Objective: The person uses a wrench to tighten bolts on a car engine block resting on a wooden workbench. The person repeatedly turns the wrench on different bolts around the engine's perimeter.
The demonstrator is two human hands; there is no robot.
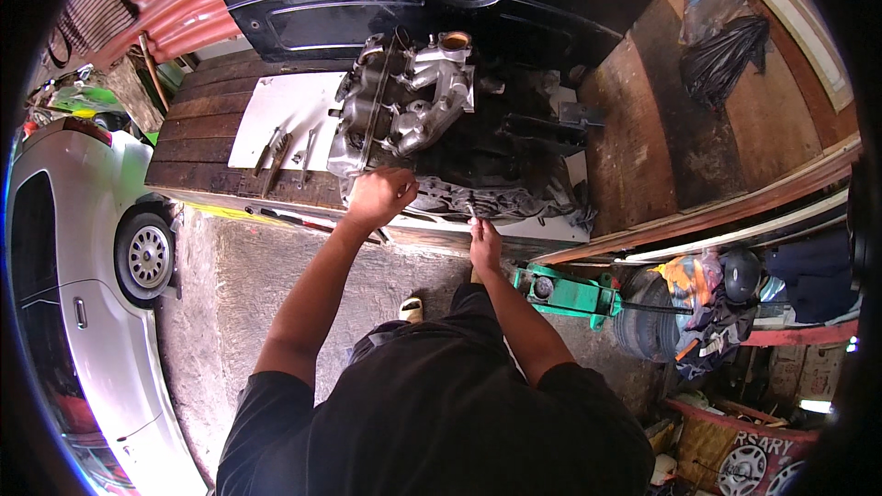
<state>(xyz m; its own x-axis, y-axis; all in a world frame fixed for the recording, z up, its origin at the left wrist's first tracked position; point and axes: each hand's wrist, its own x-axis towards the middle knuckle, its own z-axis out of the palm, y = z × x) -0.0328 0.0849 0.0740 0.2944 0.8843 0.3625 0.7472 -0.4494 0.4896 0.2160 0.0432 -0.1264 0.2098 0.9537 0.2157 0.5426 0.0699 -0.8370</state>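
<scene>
A person looked straight down at a grey metal engine (409,115) that sat on a dark wooden workbench (197,142), partly over a white board (285,106); the engine was a bulky casting of dull silver, with curved intake pipes running across its top and a round, rust-rimmed opening at its far end, while its near edge was darker and grimy (the fine detail there was too small to make out); the left hand (378,195) rested on that near edge, its fingers curled together into a loose fist against the metal; the right hand (483,241), just beside it and nearer the body, had its fingers pinched around a thin metal tool (470,211) whose tip met the engine's lower edge; a few hand tools (276,152) lay on the board to the left of the engine, well apart from both hands; a silver car (83,257) stood on the concrete floor at the left, and a green floor jack (570,294) lay on the ground to the right, beside the person's leg.
</scene>
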